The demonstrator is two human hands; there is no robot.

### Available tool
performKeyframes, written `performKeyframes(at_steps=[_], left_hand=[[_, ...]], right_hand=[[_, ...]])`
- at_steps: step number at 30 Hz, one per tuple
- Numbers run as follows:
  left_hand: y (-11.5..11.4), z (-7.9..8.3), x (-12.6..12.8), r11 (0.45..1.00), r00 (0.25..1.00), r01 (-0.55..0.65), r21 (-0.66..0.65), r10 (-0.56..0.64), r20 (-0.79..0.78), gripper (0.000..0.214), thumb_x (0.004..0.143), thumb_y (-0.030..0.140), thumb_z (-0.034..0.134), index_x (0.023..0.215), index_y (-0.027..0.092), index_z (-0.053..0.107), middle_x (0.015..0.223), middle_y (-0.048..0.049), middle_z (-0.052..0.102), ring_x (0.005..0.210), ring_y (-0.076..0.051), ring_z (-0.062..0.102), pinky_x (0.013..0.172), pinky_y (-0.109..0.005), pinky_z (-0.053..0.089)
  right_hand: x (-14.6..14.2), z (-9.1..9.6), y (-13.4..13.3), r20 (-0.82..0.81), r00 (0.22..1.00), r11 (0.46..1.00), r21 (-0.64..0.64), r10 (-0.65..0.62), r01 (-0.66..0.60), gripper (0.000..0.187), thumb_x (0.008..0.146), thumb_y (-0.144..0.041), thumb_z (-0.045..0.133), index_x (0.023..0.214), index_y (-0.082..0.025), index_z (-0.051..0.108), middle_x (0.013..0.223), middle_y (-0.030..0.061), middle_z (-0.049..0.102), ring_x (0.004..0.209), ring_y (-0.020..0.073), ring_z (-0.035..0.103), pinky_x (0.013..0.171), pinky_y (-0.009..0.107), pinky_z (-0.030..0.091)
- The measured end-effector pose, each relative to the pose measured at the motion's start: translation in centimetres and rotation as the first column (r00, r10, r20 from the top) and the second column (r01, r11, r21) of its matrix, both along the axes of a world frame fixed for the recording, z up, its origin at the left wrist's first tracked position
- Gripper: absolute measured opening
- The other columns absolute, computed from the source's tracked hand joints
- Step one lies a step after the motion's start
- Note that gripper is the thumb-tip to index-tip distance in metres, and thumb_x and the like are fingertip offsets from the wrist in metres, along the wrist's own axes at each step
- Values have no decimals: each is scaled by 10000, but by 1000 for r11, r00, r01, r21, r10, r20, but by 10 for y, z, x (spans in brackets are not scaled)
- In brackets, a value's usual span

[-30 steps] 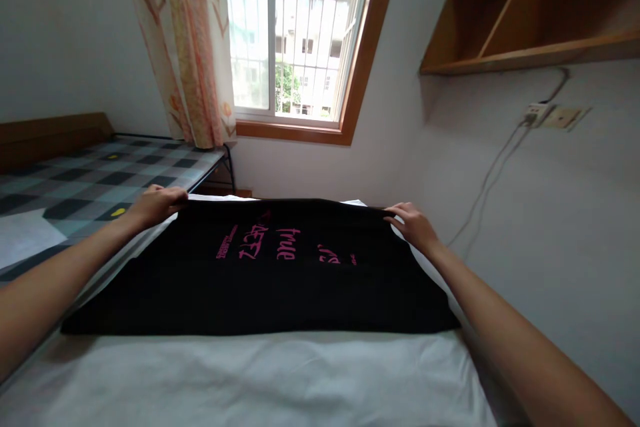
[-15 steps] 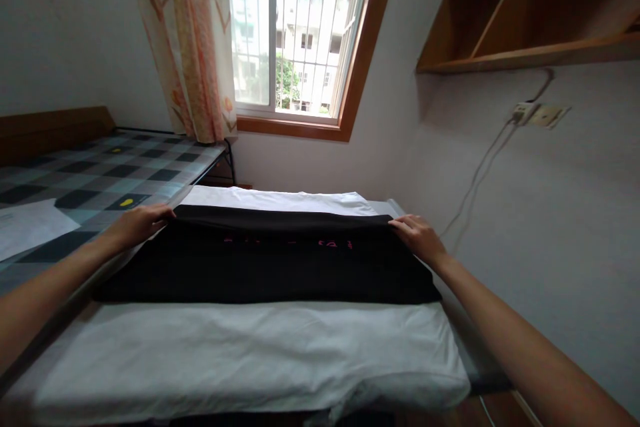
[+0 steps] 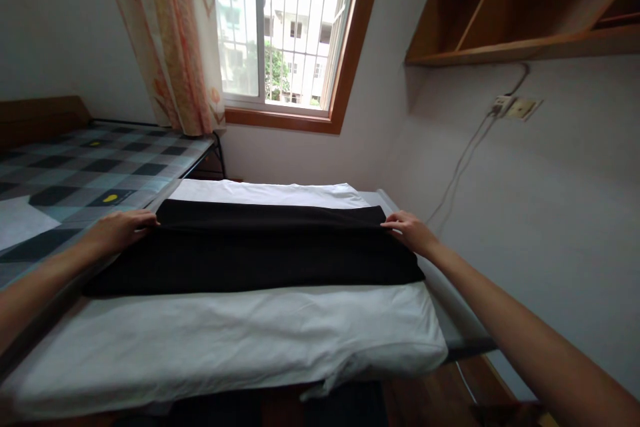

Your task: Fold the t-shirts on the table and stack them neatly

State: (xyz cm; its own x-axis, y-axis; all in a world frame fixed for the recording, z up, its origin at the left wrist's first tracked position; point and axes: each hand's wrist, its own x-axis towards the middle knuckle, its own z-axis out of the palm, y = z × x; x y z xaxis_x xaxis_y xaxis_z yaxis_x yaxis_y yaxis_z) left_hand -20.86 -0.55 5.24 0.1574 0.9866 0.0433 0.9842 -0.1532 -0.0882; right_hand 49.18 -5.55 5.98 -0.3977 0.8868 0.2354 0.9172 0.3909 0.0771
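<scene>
A black garment (image 3: 260, 250) lies folded across a table covered with a white sheet (image 3: 240, 340). Its far edge runs straight from side to side and no print shows. My left hand (image 3: 120, 229) grips the garment's far left corner, fingers curled on the cloth. At the far right corner my right hand (image 3: 407, 231) pinches the edge in the same way. Both arms reach forward along the two sides of the table.
A bed with a checked grey cover (image 3: 85, 173) stands to the left, a white paper (image 3: 20, 220) on it. Behind are a window (image 3: 280, 27) and a patterned curtain (image 3: 170, 40). A wooden shelf (image 3: 520, 7) and a wall socket with cable (image 3: 513, 107) are on the right wall.
My hands have carried the garment's far edge down toward me, folding it over so the pink lettering is hidden. The view has dropped and pulled back, and the table's near edge shows.
</scene>
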Motion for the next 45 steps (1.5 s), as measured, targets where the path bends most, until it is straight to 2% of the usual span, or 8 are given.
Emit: performKeyframes(at_steps=[7, 15, 21, 25, 29, 33, 39, 45], left_hand=[[-4, -2, 6, 999, 998, -40, 2, 39, 43, 292, 766, 303, 448, 959, 336, 664, 1094, 91, 719, 929, -159, 660, 744, -223, 411], [-7, 4, -4, 996, 996, -61, 64, 57, 65, 287, 798, 313, 437, 983, 310, 657, 1051, 54, 730, 915, -171, 654, 704, -225, 397], [-14, 3, 1, 1000, 999, 19, 22, -18, -30, 290, 840, 279, 421, 1005, 267, 659, 1101, 17, 708, 930, -182, 652, 723, -243, 403], [-24, 4, 18, 988, 981, 143, 52, -135, -141, 309, 837, 205, 433, 1029, 239, 673, 1087, -13, 697, 943, -204, 639, 826, -296, 397], [-30, 4, 48, 944, 945, 301, 140, -274, -181, 430, 834, 164, 462, 1243, 205, 587, 1213, -72, 636, 1061, -238, 592, 905, -354, 396], [-27, 3, 95, 882, 885, 455, 124, -432, -175, 567, 759, 107, 546, 1309, 245, 544, 1275, -86, 599, 1128, -264, 568, 931, -379, 404], [-24, -4, 156, 793, 801, 599, 114, -594, -78, 578, 759, 79, 601, 1301, 271, 542, 1236, -62, 595, 1074, -215, 590, 904, -334, 421], [-26, -25, 187, 725, 769, 624, 293, -637, -61, 392, 813, 70, 592, 1172, 221, 632, 1090, -78, 633, 917, -210, 602, 811, -345, 445]], right_hand=[[-4, -15, -10, 37, 998, 998, -26, -57, 58, 269, 859, -164, 559, 1051, -240, 733, 1080, 68, 676, 989, 226, 617, 916, 388, 465], [0, -5, -15, 25, 998, 998, 32, -57, 57, 272, 864, -173, 565, 1070, -243, 729, 1075, 74, 683, 969, 225, 624, 893, 389, 469], [-2, -15, -18, 33, 996, 996, 2, -86, 86, 252, 844, -186, 589, 1031, -252, 743, 1051, 66, 690, 969, 231, 620, 868, 374, 469], [-9, -7, -18, 51, 991, 989, -67, -125, 128, 280, 820, -187, 599, 1052, -256, 739, 1081, 68, 687, 1005, 245, 611, 894, 391, 451], [-43, 13, -24, 71, 985, 987, -10, -159, 160, 362, 796, -162, 609, 1137, -244, 698, 1174, 98, 644, 1099, 295, 560, 928, 456, 411], [-109, 22, -26, -7, 997, 996, -39, 74, -74, 340, 803, -170, 648, 1138, -223, 669, 1139, 96, 621, 1061, 255, 560, 924, 402, 408], [-192, 7, -6, -78, 979, 978, -81, 187, -193, 300, 769, -177, 707, 1053, -220, 619, 1057, 74, 574, 940, 219, 543, 836, 340, 407], [-209, -20, 6, -104, 986, 991, -3, 131, -132, 169, 834, -193, 636, 1002, -205, 626, 1003, 74, 586, 917, 218, 529, 800, 333, 372]])
